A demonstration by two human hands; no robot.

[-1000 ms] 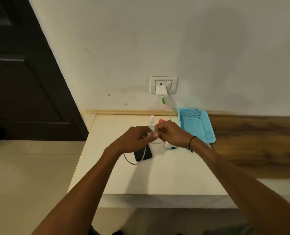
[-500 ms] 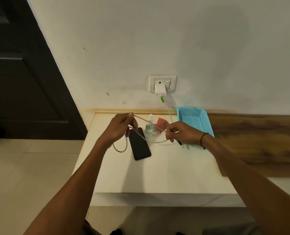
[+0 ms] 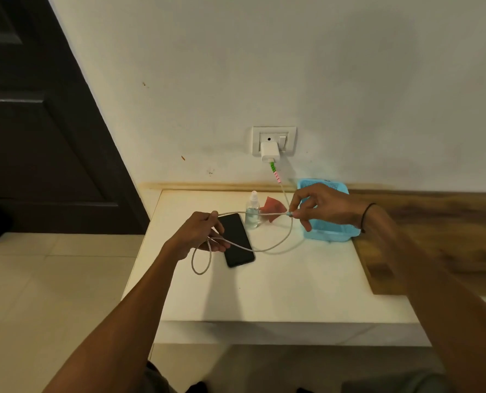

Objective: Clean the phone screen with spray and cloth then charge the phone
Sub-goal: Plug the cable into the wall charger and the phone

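White bench (image 3: 278, 285) against a pale wall, carrying the phone (image 3: 236, 239) screen-up near its left edge, long axis running from near-right to far-left. Just beyond it stand a clear spray bottle (image 3: 252, 211), upright, and a red cloth (image 3: 273, 207); a blue basket (image 3: 328, 232) sits at right. Charger (image 3: 270, 151) is plugged into the wall socket (image 3: 273, 140). Cable (image 3: 278, 241) crosses over the phone. Left hand (image 3: 200, 235) fingers curl loosely around a cable loop; right hand (image 3: 325, 207) pinches the connector end, remaining fingers spread.

Glossy phone (image 3: 237, 239), matt white table (image 3: 278, 285)
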